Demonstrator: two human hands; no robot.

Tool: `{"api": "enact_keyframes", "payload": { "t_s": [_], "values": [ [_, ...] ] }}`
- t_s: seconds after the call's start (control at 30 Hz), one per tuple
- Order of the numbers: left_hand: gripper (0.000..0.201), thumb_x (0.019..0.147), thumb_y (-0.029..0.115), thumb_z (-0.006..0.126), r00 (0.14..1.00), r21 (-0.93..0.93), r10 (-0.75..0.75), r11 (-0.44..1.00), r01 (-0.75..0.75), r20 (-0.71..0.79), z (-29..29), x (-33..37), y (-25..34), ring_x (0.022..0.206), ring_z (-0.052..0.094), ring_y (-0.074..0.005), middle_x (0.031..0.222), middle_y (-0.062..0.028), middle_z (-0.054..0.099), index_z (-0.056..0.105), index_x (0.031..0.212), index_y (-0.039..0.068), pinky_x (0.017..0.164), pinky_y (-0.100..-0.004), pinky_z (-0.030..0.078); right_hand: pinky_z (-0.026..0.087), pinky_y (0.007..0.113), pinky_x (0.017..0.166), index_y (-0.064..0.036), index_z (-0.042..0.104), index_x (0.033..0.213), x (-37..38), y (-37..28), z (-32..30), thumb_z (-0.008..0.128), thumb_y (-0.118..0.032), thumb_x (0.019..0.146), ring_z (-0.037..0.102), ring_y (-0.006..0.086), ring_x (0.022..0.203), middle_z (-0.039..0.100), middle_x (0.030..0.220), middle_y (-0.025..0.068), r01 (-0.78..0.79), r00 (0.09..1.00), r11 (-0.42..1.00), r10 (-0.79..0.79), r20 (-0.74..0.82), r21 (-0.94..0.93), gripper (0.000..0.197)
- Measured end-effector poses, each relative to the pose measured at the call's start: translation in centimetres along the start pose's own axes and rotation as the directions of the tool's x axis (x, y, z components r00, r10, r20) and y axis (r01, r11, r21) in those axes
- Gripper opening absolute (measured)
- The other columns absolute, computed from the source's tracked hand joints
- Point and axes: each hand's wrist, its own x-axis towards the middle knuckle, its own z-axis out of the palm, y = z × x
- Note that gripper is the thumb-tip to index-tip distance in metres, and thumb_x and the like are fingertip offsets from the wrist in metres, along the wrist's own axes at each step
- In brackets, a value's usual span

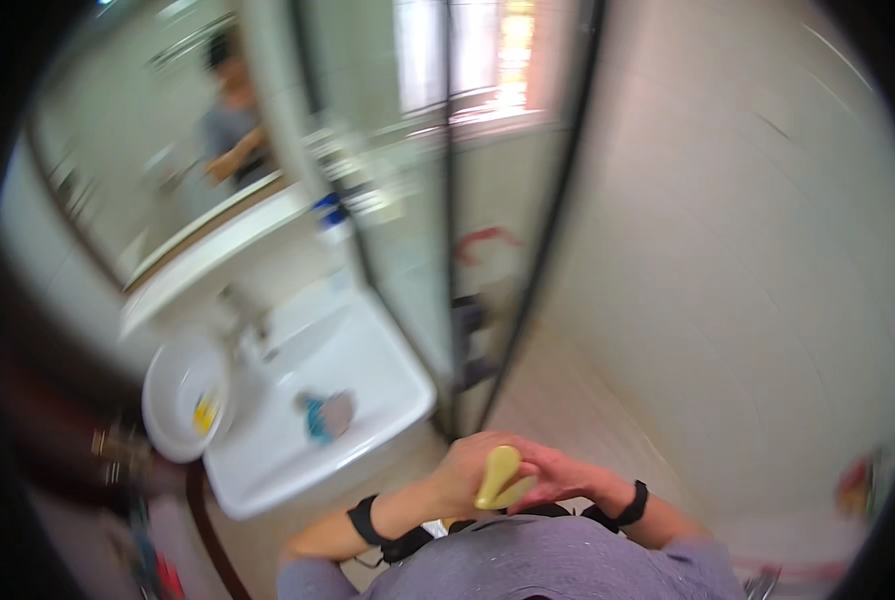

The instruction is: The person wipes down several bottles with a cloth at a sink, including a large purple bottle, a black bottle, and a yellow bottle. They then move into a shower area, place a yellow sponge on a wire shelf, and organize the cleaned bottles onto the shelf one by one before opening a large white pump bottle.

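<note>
Close in front of my grey shirt, my two hands meet around a pale yellow, smooth thing (pixel 499 472) with a rounded upper end and a second, thinner lobe. Its exact kind is not clear. My left hand (pixel 459 474) is closed against it from the left. From the right, the curled fingers of my right hand (pixel 563 474) press against its other side, partly hidden behind it. Dark bands circle both my wrists.
Left of my hands is a white sink (pixel 277 470) holding a blurred teal and pinkish-grey item (pixel 329 415). A white basin (pixel 157 405) with something yellow inside sits by the tap (pixel 252 320). A mirror (pixel 117 160) hangs above; a dark-framed glass partition (pixel 407 260) stands ahead.
</note>
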Motion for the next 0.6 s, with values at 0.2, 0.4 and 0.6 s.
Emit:
{"api": "enact_keyframes", "payload": {
  "t_s": [0.2,0.4,0.6],
  "values": [
    [0.019,0.089,0.019,0.052,0.996,-0.081,-0.070,0.995,0.065,-0.063,7.9,7.2,-2.8,0.080,0.059,-0.0249,0.081,-0.0092,0.060,0.058,0.081,0.003,0.075,-0.0350,0.047,0.033,0.037,0.100,-0.0063,0.018,0.139,-7.5,2.7,-4.1,0.080,-0.031,0.062,0.037,0.0286,0.124,0.033,0.137,0.0148,0.275,0.793,0.925,-0.373,-0.482,-0.264,0.102],
    [0.027,0.087,0.030,0.055,0.981,-0.321,-0.194,0.927,0.193,0.030,19.0,16.9,-3.4,0.075,0.057,-0.0182,0.073,-0.0107,0.058,0.054,0.083,0.003,0.078,-0.0344,0.046,0.034,0.041,0.098,-0.0055,0.009,0.140,-17.7,3.7,-8.5,0.079,-0.030,0.062,0.038,0.0311,0.121,0.032,0.135,0.0158,-0.059,0.561,0.900,-0.329,-0.760,-0.433,0.107],
    [0.030,0.093,0.026,0.046,0.936,-0.339,-0.052,0.924,0.177,0.347,31.6,26.2,-4.5,0.084,0.055,-0.0164,0.090,-0.0096,0.058,0.050,0.098,-0.003,0.085,-0.0328,0.042,0.038,0.040,0.093,-0.0061,0.007,0.141,-29.7,4.8,-14.2,0.079,-0.023,0.060,0.046,0.0289,0.113,0.036,0.130,0.0163,-0.217,0.298,0.886,-0.339,-0.893,-0.409,0.109]
  ]
}}
